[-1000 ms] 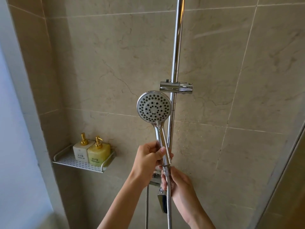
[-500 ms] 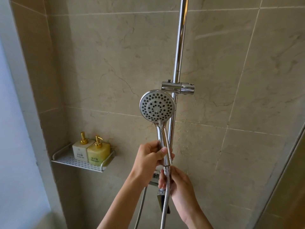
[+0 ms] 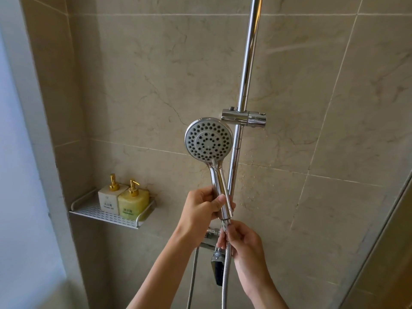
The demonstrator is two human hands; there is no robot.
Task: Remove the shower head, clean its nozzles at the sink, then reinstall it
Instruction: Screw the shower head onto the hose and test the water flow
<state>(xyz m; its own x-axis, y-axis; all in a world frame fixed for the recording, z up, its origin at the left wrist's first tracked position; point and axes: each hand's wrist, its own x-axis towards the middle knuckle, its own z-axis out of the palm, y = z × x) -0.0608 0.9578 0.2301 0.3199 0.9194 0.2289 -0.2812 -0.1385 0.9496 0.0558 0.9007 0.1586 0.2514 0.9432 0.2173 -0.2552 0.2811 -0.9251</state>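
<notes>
Left hand (image 3: pixel 201 209) clamped the shower head (image 3: pixel 209 139) handle; right hand (image 3: pixel 242 241) pinched the hose (image 3: pixel 225 275) nut just below. Head sat off its bracket (image 3: pixel 244 118).

Both bare forearms reach upward. The left hand (image 3: pixel 201 209) is curled in a fist-like grip, thumb forward. Just below it, the right hand (image 3: pixel 244 244) pinches with its fingertips (image 3: pixel 224 236).

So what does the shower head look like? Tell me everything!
The shower head has a round grey face dotted with dark nozzle holes in rings, a shiny chrome rim and a chrome handle. It is held upright, face toward the camera, out of the holder, just left of the rail. The left hand grips the handle; the right hand pinches the hose joint just under the handle.
</notes>
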